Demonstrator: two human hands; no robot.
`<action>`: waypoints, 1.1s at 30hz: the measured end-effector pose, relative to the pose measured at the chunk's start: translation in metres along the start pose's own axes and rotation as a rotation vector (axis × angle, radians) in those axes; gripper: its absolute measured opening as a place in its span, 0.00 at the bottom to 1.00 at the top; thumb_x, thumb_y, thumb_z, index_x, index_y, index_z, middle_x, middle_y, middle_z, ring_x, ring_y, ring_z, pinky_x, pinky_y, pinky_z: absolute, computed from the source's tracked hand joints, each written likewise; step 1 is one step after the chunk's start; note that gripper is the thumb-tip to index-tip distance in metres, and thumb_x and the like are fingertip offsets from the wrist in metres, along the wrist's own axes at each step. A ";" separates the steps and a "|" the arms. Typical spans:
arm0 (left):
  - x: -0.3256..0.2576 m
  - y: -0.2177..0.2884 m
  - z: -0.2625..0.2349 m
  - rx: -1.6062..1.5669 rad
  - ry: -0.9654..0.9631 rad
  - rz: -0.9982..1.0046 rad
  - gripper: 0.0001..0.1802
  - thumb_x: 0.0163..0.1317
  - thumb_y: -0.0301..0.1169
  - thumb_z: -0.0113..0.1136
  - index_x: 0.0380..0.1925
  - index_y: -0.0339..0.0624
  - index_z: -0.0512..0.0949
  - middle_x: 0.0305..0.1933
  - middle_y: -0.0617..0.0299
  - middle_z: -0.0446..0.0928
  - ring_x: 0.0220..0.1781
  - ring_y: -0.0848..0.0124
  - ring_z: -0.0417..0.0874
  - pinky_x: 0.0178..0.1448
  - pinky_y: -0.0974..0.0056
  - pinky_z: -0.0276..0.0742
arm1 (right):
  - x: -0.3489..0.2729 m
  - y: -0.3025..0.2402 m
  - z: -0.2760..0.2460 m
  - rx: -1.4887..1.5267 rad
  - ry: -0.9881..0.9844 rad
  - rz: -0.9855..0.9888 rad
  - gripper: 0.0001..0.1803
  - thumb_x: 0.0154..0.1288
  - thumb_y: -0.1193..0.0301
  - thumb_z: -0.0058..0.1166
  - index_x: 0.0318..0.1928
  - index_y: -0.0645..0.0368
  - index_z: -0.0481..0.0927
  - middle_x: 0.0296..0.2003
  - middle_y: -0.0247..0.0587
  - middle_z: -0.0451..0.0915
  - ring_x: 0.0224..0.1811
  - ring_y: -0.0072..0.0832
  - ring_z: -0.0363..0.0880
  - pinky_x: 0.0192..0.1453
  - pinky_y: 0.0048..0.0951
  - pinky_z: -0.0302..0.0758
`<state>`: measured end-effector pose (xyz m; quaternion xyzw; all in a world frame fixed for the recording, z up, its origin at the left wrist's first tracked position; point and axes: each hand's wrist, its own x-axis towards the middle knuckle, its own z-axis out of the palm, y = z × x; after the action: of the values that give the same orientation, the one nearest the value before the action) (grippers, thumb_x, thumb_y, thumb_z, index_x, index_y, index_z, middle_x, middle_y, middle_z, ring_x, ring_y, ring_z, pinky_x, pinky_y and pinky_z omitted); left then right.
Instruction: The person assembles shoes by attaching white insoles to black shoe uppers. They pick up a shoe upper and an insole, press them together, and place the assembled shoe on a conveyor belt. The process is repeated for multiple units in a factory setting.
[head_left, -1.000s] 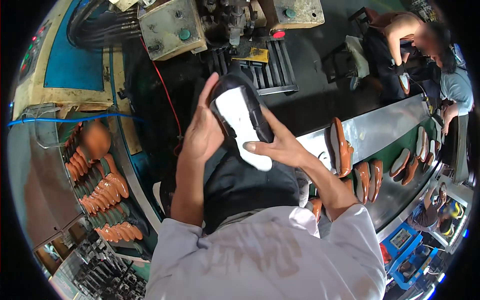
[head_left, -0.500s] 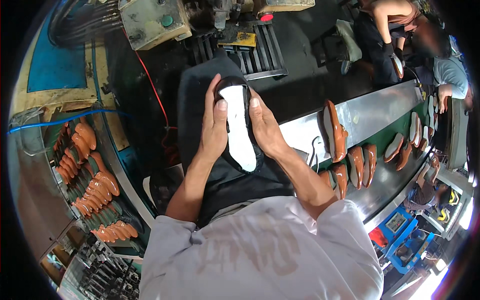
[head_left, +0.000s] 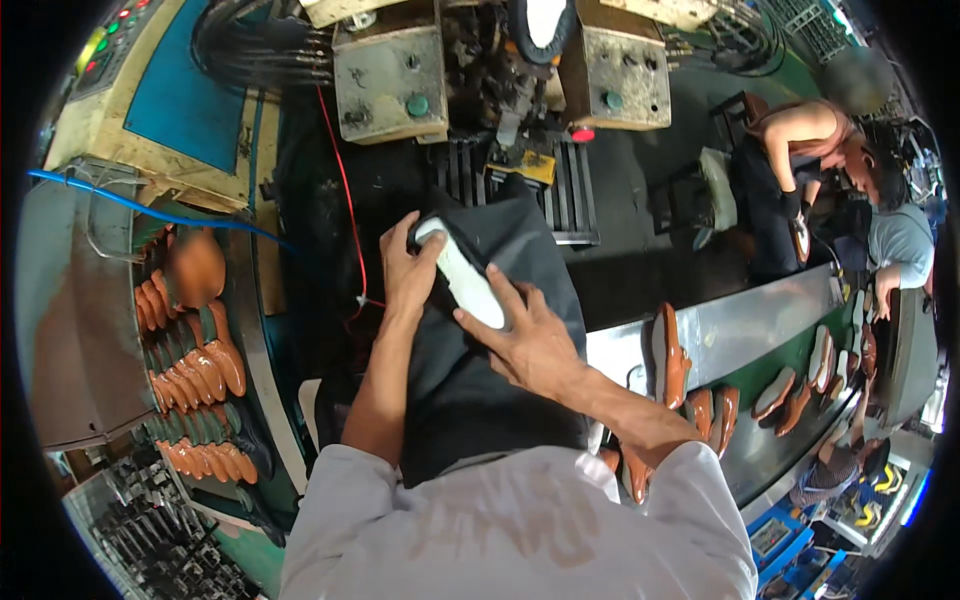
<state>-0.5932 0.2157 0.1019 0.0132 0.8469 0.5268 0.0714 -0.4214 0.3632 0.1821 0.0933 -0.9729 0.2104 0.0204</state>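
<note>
At the right of the frame, a green conveyor belt [head_left: 800,410] with a bare metal edge ran diagonally toward the upper right. Brown shoe soles [head_left: 672,352] stood and lay along it, some upright on edge, others flat further up the belt. Over at the left, a curved rack [head_left: 250,330] carried rows of orange-brown shoe lasts [head_left: 200,375], packed side by side and touching from the middle left down to the lower left.
</note>
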 end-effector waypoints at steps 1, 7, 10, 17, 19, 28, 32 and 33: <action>0.015 -0.020 -0.006 0.001 -0.049 0.075 0.19 0.72 0.30 0.65 0.59 0.35 0.84 0.57 0.45 0.86 0.59 0.52 0.87 0.65 0.56 0.80 | 0.004 0.000 0.003 -0.006 -0.021 -0.026 0.39 0.56 0.69 0.71 0.71 0.31 0.81 0.79 0.64 0.60 0.58 0.65 0.76 0.55 0.51 0.88; 0.037 -0.028 -0.020 0.188 -0.178 0.293 0.13 0.74 0.27 0.60 0.51 0.32 0.88 0.48 0.43 0.88 0.52 0.49 0.90 0.58 0.54 0.82 | 0.009 0.010 0.008 -0.004 -0.066 -0.020 0.36 0.62 0.66 0.68 0.72 0.29 0.79 0.79 0.65 0.60 0.60 0.66 0.77 0.57 0.52 0.88; 0.040 -0.027 -0.013 0.233 -0.201 0.314 0.13 0.73 0.27 0.61 0.50 0.31 0.87 0.47 0.43 0.88 0.50 0.49 0.90 0.56 0.54 0.82 | 0.007 0.019 0.013 0.041 -0.047 -0.013 0.36 0.62 0.67 0.68 0.72 0.29 0.79 0.79 0.65 0.61 0.60 0.65 0.77 0.56 0.51 0.89; 0.124 0.015 0.029 -0.147 -0.486 0.185 0.23 0.81 0.43 0.59 0.57 0.32 0.84 0.41 0.61 0.84 0.43 0.71 0.81 0.52 0.60 0.80 | -0.012 0.049 -0.039 0.188 0.010 0.280 0.43 0.55 0.66 0.75 0.74 0.29 0.78 0.81 0.65 0.55 0.64 0.65 0.75 0.66 0.55 0.83; 0.187 0.066 0.063 -0.286 -0.309 0.313 0.31 0.83 0.49 0.56 0.70 0.32 0.76 0.58 0.58 0.84 0.61 0.68 0.84 0.69 0.60 0.77 | -0.014 0.064 -0.061 0.106 0.168 0.351 0.44 0.53 0.67 0.76 0.74 0.30 0.79 0.81 0.69 0.55 0.66 0.65 0.74 0.67 0.55 0.82; 0.275 0.233 0.118 -0.915 -0.674 -0.086 0.25 0.78 0.45 0.61 0.68 0.45 0.77 0.62 0.56 0.84 0.59 0.65 0.88 0.64 0.55 0.86 | 0.106 0.147 -0.176 -0.267 0.438 0.315 0.44 0.57 0.69 0.73 0.76 0.32 0.76 0.79 0.68 0.58 0.65 0.63 0.74 0.65 0.55 0.82; 0.200 0.188 0.026 -1.055 -0.780 0.157 0.36 0.79 0.32 0.48 0.85 0.42 0.55 0.74 0.51 0.74 0.71 0.60 0.81 0.75 0.55 0.78 | 0.194 0.169 -0.188 -0.325 0.429 0.259 0.47 0.59 0.65 0.75 0.79 0.27 0.71 0.80 0.66 0.54 0.64 0.65 0.72 0.65 0.56 0.83; 0.181 0.169 0.010 -1.111 -0.820 0.098 0.39 0.76 0.39 0.50 0.83 0.41 0.57 0.71 0.48 0.76 0.67 0.56 0.83 0.71 0.51 0.80 | 0.213 0.178 -0.183 -0.328 0.450 0.256 0.48 0.59 0.63 0.75 0.79 0.27 0.69 0.81 0.66 0.52 0.64 0.65 0.72 0.64 0.56 0.84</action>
<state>-0.7800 0.3169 0.2291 0.2109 0.3545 0.8376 0.3581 -0.6639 0.5609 0.2936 -0.0835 -0.9688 0.0668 0.2235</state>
